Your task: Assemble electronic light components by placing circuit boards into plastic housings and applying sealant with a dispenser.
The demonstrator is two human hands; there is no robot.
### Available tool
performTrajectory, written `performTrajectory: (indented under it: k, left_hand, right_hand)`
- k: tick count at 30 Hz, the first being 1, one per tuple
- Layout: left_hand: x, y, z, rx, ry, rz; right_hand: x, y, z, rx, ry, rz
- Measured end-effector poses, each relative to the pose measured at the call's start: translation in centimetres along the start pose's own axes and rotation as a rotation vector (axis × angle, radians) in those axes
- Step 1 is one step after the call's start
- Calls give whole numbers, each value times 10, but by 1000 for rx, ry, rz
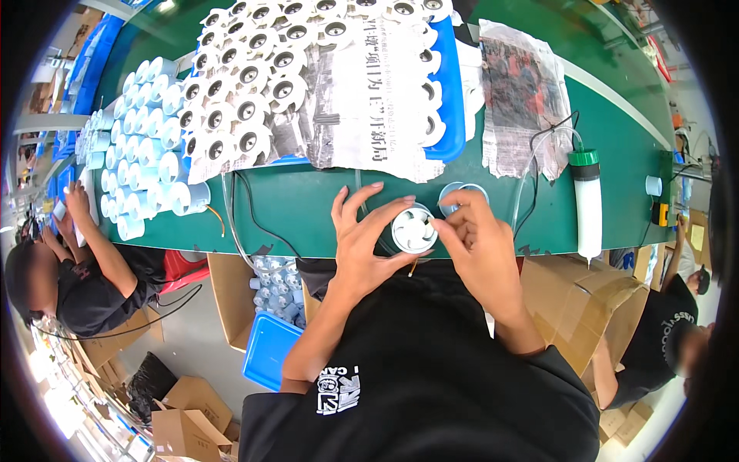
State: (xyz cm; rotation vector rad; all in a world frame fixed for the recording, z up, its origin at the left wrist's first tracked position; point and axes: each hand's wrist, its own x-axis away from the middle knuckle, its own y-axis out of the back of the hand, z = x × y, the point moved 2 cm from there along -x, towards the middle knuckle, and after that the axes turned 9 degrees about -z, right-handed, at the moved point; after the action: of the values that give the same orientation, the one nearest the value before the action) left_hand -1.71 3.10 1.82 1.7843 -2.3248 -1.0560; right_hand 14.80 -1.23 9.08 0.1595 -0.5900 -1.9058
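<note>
My left hand [362, 250] is closed around a small round fan [413, 229], a pale cylinder with white curved blades facing up, at the front edge of the green table. My right hand [486, 254] is pinched, its thumb and fingertips at the fan's right rim. A short orange wire shows below the fan. Just behind my right fingers stands a light blue ring-shaped housing [454, 187], partly covered by them. Beyond my hands, several white fan parts with dark round centres [248, 110] lie in rows on newspaper [346, 115] over a blue tray [454, 100].
Light blue cylindrical housings [142, 173] stand stacked at left. On the right are a white dispensing syringe with a green cap [587, 204], its tubes and a newspaper sheet [523, 100]. Cardboard boxes [573, 296] sit below the table edge. Co-workers [96, 285] work on both sides.
</note>
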Motion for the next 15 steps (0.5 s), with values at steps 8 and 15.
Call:
performTrajectory:
  k: [8,15]
  left_hand:
    - [3,-2,-2,-52,-39,-38]
    - [3,2,0,-28,-15,-48]
  right_hand:
    - [-5,-2,-1,255,509,157]
    - [-10,-7,1,346,600,120]
